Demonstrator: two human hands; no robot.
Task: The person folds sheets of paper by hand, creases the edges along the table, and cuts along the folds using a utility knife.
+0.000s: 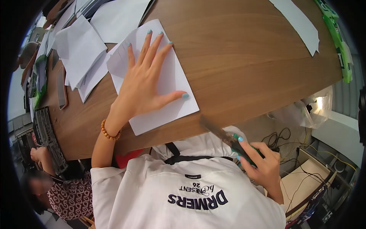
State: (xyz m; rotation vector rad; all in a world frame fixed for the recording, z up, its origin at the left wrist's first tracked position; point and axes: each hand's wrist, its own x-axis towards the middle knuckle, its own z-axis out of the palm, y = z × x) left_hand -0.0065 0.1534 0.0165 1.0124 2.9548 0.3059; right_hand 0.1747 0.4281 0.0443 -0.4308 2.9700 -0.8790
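A folded white sheet of paper (174,108) lies on the wooden table (244,49), near its front edge. My left hand (143,84) rests flat on it with the fingers spread, and a beaded bracelet circles the wrist. In my right hand (261,162) is a knife (221,133) with a dark, slightly blurred blade and a green and black handle. The blade points up and left, its tip close to the table's front edge, apart from the paper.
Loose white papers (78,49) and a phone (61,87) lie at the left, beside a keyboard (49,137). A torn paper strip (299,24) and a green package (339,49) are at the right. Another person (70,194) sits at lower left.
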